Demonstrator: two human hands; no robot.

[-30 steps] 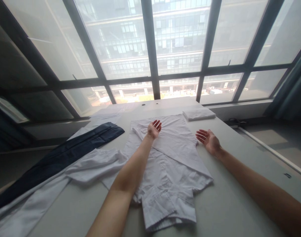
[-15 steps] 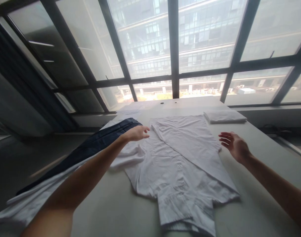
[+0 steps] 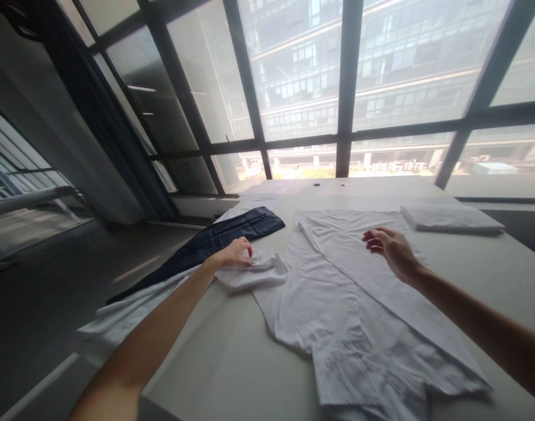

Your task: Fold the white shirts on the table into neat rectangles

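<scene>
A white shirt (image 3: 346, 310) lies spread on the white table (image 3: 214, 362), with one side folded inward along a diagonal edge. Its loose sleeve (image 3: 267, 273) sticks out to the left in a crumpled heap. My left hand (image 3: 234, 254) is over the end of that sleeve, fingers bent and apart from the thumb; whether it touches the cloth I cannot tell. Above the right part of the shirt hovers my right hand (image 3: 392, 252), empty, its fingers loosely curved and parted.
Dark blue trousers (image 3: 232, 229) lie along the left table edge over more white cloth (image 3: 131, 313), which hangs past the edge. A folded white garment (image 3: 454, 218) rests at the back right. Large windows stand behind the table, and a dark curtain (image 3: 104, 117) hangs at the left.
My view has turned left. My left hand has moved left and down from the shirt's upper edge to the sleeve. My right hand has come inward from beside the shirt to above it.
</scene>
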